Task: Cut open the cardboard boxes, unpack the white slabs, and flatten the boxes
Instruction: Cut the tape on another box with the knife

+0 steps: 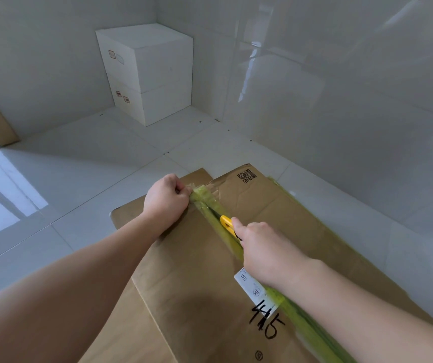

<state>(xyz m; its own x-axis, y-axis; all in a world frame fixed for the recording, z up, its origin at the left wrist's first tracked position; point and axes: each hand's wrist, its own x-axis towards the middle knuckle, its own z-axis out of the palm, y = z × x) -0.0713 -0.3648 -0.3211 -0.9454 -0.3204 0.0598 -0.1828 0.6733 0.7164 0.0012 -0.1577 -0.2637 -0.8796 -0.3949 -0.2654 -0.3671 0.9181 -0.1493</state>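
Brown corrugated box (192, 271), flat top, lying on glossy tiled floor (79, 163) close to the right wall. Yellow-green glossy tape (210, 213) along the centre seam, crumpled at the far end. Left hand (167, 199): fingers curled tight, pinching the bunched tape end. Right hand (265, 247): fingers clamped on yellow knife (227, 224), blade in the seam. White label (253, 289) and black marker digits near the right wrist; QR print at the far corner. Two white slabs (147, 72) stacked in the room corner, well apart. Second cardboard sheet beneath the box.
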